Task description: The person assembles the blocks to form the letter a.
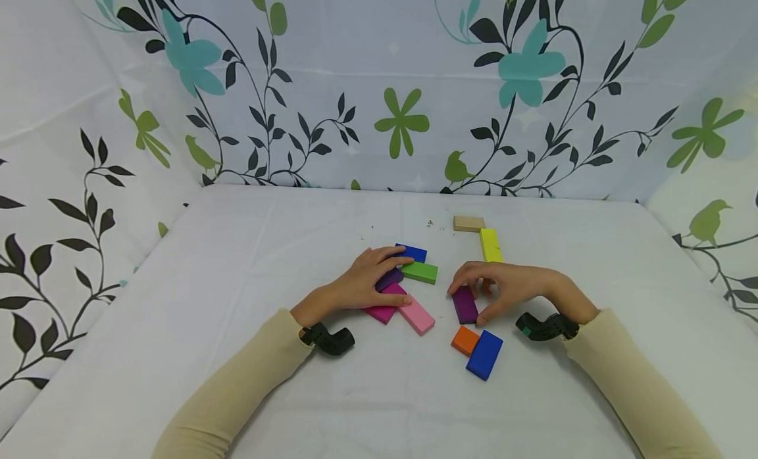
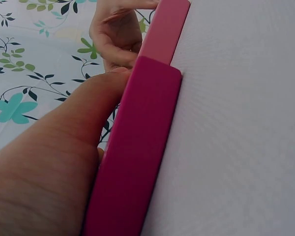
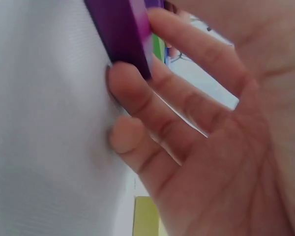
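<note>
In the head view my left hand (image 1: 368,279) lies over a cluster of wooden blocks, fingers stretched out. Its fingertips reach a blue block (image 1: 416,254) and a green block (image 1: 422,272), while its thumb touches the light pink block (image 1: 419,317). A dark purple block (image 1: 389,279) lies partly under that hand, and a magenta block (image 2: 137,137) lies beside the thumb. My right hand (image 1: 510,287) pinches a purple block (image 1: 465,306) between thumb and fingers. In the right wrist view, fingertips touch this purple block (image 3: 123,34) near the white surface.
An orange block (image 1: 465,340) and a second blue block (image 1: 485,355) touch each other nearer me. Behind the right hand, a yellow block (image 1: 491,244) meets a plain wood block (image 1: 469,223). Small crumbs dot the white cloth (image 1: 308,229). A patterned curtain (image 1: 355,51) hangs behind.
</note>
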A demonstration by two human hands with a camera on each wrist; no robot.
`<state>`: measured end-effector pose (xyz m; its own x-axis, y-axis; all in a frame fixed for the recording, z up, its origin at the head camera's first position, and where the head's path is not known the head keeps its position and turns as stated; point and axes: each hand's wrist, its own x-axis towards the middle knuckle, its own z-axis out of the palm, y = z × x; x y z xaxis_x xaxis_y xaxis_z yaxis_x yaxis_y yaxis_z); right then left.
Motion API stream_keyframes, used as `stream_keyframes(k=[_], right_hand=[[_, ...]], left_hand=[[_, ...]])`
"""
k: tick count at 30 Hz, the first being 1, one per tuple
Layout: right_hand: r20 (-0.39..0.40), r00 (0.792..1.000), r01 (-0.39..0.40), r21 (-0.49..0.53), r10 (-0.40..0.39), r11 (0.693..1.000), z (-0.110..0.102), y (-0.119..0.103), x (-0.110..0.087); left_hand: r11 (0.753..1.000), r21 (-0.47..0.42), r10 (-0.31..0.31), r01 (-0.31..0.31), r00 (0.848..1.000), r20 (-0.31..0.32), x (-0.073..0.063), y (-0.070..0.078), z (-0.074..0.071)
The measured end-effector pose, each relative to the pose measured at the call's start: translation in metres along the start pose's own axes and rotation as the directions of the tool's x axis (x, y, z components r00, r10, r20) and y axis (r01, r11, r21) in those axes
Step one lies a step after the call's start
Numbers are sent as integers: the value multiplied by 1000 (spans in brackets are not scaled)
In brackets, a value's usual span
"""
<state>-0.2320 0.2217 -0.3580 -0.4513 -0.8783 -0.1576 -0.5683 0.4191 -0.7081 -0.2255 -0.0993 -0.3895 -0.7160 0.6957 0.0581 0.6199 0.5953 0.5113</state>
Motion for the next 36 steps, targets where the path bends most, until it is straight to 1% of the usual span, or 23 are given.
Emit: stream_keyframes(k=[3, 7, 13, 16, 21, 31, 36], right_hand=[[-46, 999, -18, -2, 18, 1000, 1, 2, 1], [-91, 996, -19, -5, 18, 1000, 1, 4, 2], [-138, 990, -37, -18, 34, 999, 1, 1, 2], [-153, 988, -30, -14, 27, 999, 0, -2, 2], [-151, 989, -9, -15, 6, 1000, -2, -2, -1], [-157, 988, -9, -45, 2, 999, -4, 4, 0], [-152, 988, 23, -35, -28, 999, -5, 6, 2]], left_hand=[[1000, 3, 0, 0, 1000, 2, 1, 0, 1], [1000, 7, -1, 1, 1000, 2, 1, -1, 1], [1000, 11, 0, 0, 1000, 3, 1, 0, 0], [1000, 8, 2, -2, 1000, 1, 1, 1, -1], [1000, 6, 9, -9, 1000, -3, 1, 2, -1], [1000, -3, 1, -1, 1000, -6, -1, 2, -1], [1000, -3, -2, 2, 1000, -8, 0, 1, 0]])
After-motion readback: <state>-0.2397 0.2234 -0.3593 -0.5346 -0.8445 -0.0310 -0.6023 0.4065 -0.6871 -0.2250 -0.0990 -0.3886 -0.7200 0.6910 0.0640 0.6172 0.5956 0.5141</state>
